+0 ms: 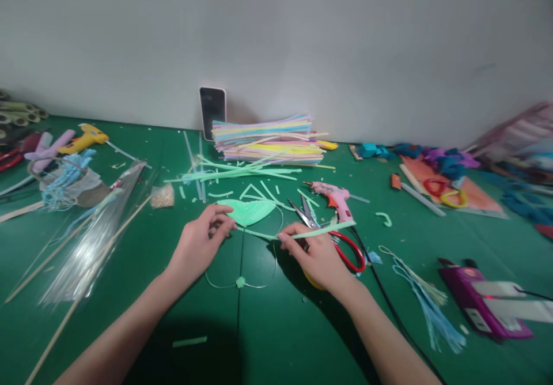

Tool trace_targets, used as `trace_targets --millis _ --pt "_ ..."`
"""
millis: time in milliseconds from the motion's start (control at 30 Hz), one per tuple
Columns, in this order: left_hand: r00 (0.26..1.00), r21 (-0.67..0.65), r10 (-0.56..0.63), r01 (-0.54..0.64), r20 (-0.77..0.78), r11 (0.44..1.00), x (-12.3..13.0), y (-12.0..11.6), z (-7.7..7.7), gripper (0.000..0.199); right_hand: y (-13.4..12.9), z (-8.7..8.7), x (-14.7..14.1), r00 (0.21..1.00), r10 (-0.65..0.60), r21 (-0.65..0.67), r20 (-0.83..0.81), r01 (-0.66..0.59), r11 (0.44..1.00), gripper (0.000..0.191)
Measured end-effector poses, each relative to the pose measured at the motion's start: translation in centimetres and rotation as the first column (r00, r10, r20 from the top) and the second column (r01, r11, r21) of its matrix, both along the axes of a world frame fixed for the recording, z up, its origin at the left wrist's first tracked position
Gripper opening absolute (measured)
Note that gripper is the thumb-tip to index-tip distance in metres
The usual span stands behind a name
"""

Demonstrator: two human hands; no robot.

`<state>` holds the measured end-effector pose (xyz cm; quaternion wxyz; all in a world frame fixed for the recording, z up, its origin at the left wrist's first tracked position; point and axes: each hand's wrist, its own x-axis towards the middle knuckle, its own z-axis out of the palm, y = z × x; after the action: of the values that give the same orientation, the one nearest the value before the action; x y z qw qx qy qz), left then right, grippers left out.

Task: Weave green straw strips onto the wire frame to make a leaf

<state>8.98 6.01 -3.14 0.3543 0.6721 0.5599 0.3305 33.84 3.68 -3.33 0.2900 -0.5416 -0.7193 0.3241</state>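
Observation:
A long mint-green pipe cleaner (324, 231) runs between both hands, its free end sticking out to the right. My left hand (205, 235) pinches its left end, beside the lower edge of a mint-green leaf-like piece (248, 211). My right hand (313, 252) grips it between thumb and fingers farther along. Below the hands lies a thin wire ring (209, 281) with a small green flower-like bit (240, 282) at its bottom. Red-handled scissors (352, 252) lie just beyond my right hand, partly covered by it.
A pink glue gun (334, 197) sits behind the scissors. Loose green pipe cleaners (242, 172) and a pastel bundle (268, 140) lie at the back near a propped phone (213, 111). A purple device (484, 301) is at right; clear wrappers (93, 241) and a basket (71, 183) at left.

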Motion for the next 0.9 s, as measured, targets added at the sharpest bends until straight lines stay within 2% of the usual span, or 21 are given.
trace_targets --millis 67,100,167,233,300,400,567,733,900 --pt "1.000 -0.026 0.011 -0.011 -0.024 1.000 -0.1 0.1 0.0 0.031 0.0 -0.1 -0.1 1.000 -0.004 -0.002 -0.006 0.004 1.000 0.023" --pt "0.995 0.015 0.031 -0.030 -0.098 0.999 -0.4 0.3 0.1 0.031 0.0 -0.2 -0.1 1.000 -0.007 -0.005 -0.012 0.007 1.000 0.023" --pt "0.944 0.191 0.092 -0.032 -0.316 0.981 -1.3 0.6 0.1 0.028 0.1 -0.3 -0.1 0.999 -0.016 -0.016 -0.028 0.016 1.000 0.022" --pt "0.847 0.333 0.113 0.079 -0.519 0.940 -2.5 1.0 0.0 0.025 0.2 -0.3 -0.1 0.999 -0.026 -0.023 -0.033 0.025 0.999 0.021" --pt "0.794 0.324 0.065 0.170 -0.605 0.931 -3.4 1.4 -0.3 0.022 0.3 -0.4 0.0 0.999 -0.031 -0.025 -0.034 0.030 0.999 0.021" --pt "0.802 0.261 -0.014 0.210 -0.597 0.942 -3.8 1.7 -0.7 0.016 0.4 -0.5 0.1 0.998 -0.036 -0.035 -0.044 0.035 0.999 0.021" --pt "0.852 0.305 -0.048 0.238 -0.521 0.922 -3.0 1.3 0.0 0.019 0.3 -0.6 0.1 0.998 -0.041 -0.037 -0.045 0.039 0.999 0.022" --pt "0.926 0.257 -0.024 0.130 -0.377 0.958 -2.3 0.7 0.8 0.018 0.1 -0.5 -0.3 0.998 -0.030 -0.064 -0.063 0.026 0.998 0.022" --pt "0.956 0.191 -0.067 0.125 -0.285 0.974 -1.5 0.3 1.0 0.022 -0.2 -0.4 -0.7 0.997 -0.024 -0.078 -0.073 0.018 0.997 0.022"
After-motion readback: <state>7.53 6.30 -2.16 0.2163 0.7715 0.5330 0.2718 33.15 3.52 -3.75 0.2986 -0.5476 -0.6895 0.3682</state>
